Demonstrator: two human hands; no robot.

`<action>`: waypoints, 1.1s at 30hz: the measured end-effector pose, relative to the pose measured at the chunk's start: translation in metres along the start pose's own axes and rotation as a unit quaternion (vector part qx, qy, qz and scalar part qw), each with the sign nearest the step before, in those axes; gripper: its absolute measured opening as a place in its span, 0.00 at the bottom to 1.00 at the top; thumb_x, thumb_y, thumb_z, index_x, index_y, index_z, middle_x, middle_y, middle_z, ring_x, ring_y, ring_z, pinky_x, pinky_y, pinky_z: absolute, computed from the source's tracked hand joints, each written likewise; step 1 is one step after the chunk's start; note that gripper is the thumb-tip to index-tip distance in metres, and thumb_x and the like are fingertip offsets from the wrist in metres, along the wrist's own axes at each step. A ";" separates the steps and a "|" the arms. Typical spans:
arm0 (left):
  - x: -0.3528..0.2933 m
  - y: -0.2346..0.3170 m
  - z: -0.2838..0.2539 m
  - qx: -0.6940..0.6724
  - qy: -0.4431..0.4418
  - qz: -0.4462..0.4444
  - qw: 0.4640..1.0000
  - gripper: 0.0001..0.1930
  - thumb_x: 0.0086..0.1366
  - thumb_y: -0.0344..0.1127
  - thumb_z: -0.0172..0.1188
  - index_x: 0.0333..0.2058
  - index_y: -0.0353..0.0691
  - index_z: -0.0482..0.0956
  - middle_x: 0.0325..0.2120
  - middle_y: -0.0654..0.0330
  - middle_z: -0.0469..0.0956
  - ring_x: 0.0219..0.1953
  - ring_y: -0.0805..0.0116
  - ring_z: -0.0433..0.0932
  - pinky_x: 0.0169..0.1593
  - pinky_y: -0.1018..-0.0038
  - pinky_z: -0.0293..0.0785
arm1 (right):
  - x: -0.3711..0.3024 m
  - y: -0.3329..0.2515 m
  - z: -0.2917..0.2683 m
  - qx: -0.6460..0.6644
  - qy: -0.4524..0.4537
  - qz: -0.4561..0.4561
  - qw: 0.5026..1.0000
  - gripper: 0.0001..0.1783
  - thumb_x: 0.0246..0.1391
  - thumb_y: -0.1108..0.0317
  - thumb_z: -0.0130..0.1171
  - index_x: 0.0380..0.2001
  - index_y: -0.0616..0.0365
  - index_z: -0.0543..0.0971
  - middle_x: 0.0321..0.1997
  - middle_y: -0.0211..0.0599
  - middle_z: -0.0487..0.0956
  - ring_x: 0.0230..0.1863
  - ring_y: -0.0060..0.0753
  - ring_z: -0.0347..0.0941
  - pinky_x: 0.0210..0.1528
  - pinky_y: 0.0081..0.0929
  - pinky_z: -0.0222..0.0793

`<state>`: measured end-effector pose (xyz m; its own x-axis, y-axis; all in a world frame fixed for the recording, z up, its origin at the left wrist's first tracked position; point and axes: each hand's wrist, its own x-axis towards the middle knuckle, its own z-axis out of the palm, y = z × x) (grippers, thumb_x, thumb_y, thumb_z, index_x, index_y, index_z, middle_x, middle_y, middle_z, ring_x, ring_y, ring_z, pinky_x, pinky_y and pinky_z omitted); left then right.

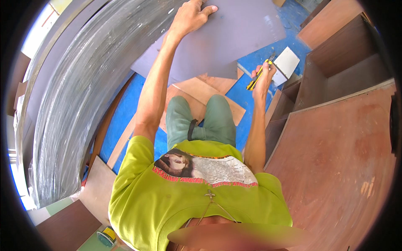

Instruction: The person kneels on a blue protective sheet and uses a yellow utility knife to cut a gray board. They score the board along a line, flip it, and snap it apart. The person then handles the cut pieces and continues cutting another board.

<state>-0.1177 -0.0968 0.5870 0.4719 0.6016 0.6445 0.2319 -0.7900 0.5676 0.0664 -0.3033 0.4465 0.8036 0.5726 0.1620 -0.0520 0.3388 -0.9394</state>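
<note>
My left hand (193,17) rests on a grey-purple flat sheet (226,39) at the top of the view. Its thumb is stretched out to the right, while the fingertips are partly cut off by the upper edge. In my right hand (264,78) is a yellow and black utility knife (253,82), its front end pointing up and away. That hand is closed round the handle, to the right of the sheet and apart from it. A small white board (287,62) lies just beyond the right hand.
Plastic-wrapped panels (71,104) stand along the left. Brown wooden cabinets (335,71) and a large reddish-brown panel (335,159) take up the right. Loose wood pieces (228,106) lie around my knees on the blue floor covering (111,138). A round spool (106,236) sits at the lower left.
</note>
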 end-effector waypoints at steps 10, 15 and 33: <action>-0.065 -0.204 0.147 0.022 -0.346 -0.144 0.927 0.25 0.68 0.46 0.58 0.57 0.36 0.75 0.48 0.41 0.80 0.54 0.46 0.78 0.58 0.60 0.70 | -0.030 0.126 -0.014 -0.118 -0.022 0.210 0.970 0.18 0.71 0.55 0.44 0.52 0.58 0.64 0.29 0.29 0.69 0.24 0.21 0.66 0.27 0.21 0.64; -0.106 -0.299 0.255 0.025 -0.427 -0.155 0.891 0.21 0.69 0.45 0.57 0.54 0.40 0.78 0.48 0.45 0.81 0.54 0.47 0.78 0.57 0.60 0.71 | -0.008 0.201 -0.003 -0.125 -0.038 0.307 0.943 0.18 0.71 0.54 0.44 0.52 0.57 0.64 0.28 0.29 0.70 0.22 0.21 0.66 0.26 0.21 0.63; -0.232 -0.436 0.337 -0.021 -0.487 -0.273 0.829 0.21 0.69 0.47 0.57 0.54 0.43 0.78 0.49 0.53 0.81 0.55 0.50 0.76 0.58 0.58 0.69 | 0.035 0.401 0.026 -0.554 -0.297 0.354 0.692 0.20 0.70 0.58 0.45 0.59 0.55 0.61 0.30 0.55 0.79 0.30 0.57 0.78 0.34 0.50 0.72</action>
<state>-0.0414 0.0682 0.0175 0.7740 0.4709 -0.4233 0.6176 -0.4139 0.6687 0.0581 -0.1281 0.0831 0.4074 0.6192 -0.6713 0.4428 -0.7768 -0.4478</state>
